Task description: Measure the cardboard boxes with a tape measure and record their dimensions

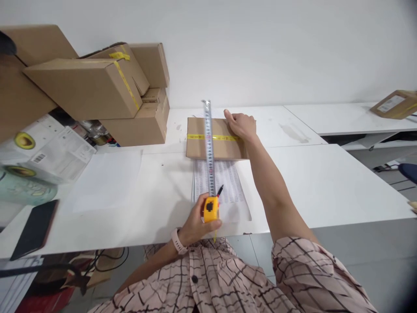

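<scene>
My left hand [197,219] grips a yellow tape measure [211,209] near the table's front edge. Its metal blade [209,165] is pulled out and runs away from me, across a small cardboard box [224,150] and past its far edge. Yellow tape bands that box. On the box's right far corner rests my right hand [243,126], fingers bent over the edge and thumb raised. A pen [220,190] with a dark tip sticks out beside the tape measure. Printed sheets [233,184] lie partly under the box.
Several cardboard boxes [87,84] are stacked at the left. Nearer are a white carton with avocado pictures [55,152], a dark phone [35,228] and a blank white sheet [109,180]. Another taped box [392,104] sits far right on the white table [312,182].
</scene>
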Action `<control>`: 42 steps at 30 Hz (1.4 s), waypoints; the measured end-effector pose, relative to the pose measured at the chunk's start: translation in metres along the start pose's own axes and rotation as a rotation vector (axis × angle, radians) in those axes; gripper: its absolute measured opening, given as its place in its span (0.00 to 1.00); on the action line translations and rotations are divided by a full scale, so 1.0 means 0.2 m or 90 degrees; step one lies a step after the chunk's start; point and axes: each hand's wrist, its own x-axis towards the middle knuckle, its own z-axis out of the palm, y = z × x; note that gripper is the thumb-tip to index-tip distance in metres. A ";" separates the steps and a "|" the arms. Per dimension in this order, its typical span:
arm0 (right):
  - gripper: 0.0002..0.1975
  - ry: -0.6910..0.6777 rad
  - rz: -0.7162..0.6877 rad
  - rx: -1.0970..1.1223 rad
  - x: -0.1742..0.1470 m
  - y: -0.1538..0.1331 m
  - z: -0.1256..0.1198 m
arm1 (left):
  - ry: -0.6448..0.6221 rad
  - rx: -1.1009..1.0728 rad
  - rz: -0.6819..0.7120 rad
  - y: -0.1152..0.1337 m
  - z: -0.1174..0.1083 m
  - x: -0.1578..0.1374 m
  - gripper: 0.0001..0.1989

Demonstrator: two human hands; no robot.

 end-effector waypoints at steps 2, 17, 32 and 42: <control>0.37 0.047 -0.032 -0.037 -0.09 -0.03 0.01 | 0.079 0.064 0.030 -0.05 -0.08 -0.07 0.38; 0.24 0.097 -0.015 -0.037 -1.00 0.01 0.09 | 0.164 0.246 -0.021 -0.16 -0.20 -0.37 0.40; 0.26 0.222 0.197 0.551 -1.51 -0.18 -0.15 | -0.065 0.419 -0.020 -0.20 -0.08 -0.60 0.46; 0.26 -0.079 0.126 0.419 -1.83 -0.30 0.27 | 0.112 0.416 0.165 -0.10 -0.22 -0.53 0.51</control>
